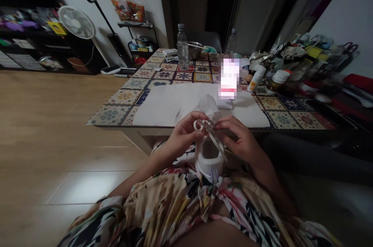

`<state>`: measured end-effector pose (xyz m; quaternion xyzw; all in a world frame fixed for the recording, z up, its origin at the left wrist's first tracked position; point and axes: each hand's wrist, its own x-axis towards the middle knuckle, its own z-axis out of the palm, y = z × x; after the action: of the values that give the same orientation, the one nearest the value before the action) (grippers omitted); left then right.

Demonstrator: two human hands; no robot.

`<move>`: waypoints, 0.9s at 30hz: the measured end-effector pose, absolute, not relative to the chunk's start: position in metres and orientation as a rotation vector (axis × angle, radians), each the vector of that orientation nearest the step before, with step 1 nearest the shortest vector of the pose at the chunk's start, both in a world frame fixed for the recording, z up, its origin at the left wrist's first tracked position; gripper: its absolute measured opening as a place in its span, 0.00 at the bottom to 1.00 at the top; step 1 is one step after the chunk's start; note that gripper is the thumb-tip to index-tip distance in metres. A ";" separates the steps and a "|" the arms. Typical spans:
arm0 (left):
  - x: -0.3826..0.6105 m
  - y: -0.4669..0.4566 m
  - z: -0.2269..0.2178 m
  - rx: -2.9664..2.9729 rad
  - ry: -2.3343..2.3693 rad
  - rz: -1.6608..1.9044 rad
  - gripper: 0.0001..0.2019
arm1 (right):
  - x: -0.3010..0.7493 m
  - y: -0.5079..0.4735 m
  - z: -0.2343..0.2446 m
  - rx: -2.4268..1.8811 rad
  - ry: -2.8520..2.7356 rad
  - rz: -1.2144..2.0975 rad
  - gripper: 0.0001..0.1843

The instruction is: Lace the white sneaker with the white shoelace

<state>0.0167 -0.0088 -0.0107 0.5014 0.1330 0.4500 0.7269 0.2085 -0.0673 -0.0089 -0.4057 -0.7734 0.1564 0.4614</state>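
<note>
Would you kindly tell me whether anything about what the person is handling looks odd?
The white sneaker looks odd because its white lace is slack and untied, with a loose loop held up by the left hand. The right hand rests beside the lace.

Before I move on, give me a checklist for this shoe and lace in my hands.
1. Left hand grips the white lace loop: ok, the fingers are pinched around it.
2. Right hand has firm hold of the lace: cannot tell, the fingers hide the grip.
3. White sneaker is steady: ok, it sits against the floral dress, toe pointing away.
4. Loose lace end is free of knots: ok where visible, it runs straight across the shoe's opening.
5. Eyelets are evenly laced: cannot tell, the hands cover them.
</note>
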 end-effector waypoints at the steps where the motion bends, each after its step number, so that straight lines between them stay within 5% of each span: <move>1: 0.017 -0.009 -0.010 1.107 0.292 0.978 0.19 | 0.206 -0.068 -0.008 -0.994 -1.917 0.389 0.07; 4: 0.017 -0.009 -0.011 1.105 0.297 0.937 0.22 | 0.202 -0.071 -0.007 -0.961 -1.904 0.471 0.04; 13: 0.013 -0.003 -0.017 1.058 0.218 1.024 0.26 | 0.202 -0.065 -0.014 -0.690 -1.620 0.924 0.16; 21: 0.007 0.006 -0.006 0.825 0.125 1.178 0.24 | 0.208 -0.068 -0.001 -0.413 -1.108 0.967 0.17; 27: -0.011 0.008 0.013 0.540 0.059 1.325 0.13 | 0.222 -0.069 0.010 -0.349 -0.864 0.954 0.19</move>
<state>-0.0110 0.0076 0.0128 0.2477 0.0271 0.6074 0.7543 0.2216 -0.0692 0.0103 -0.1619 -0.4006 0.4425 0.7858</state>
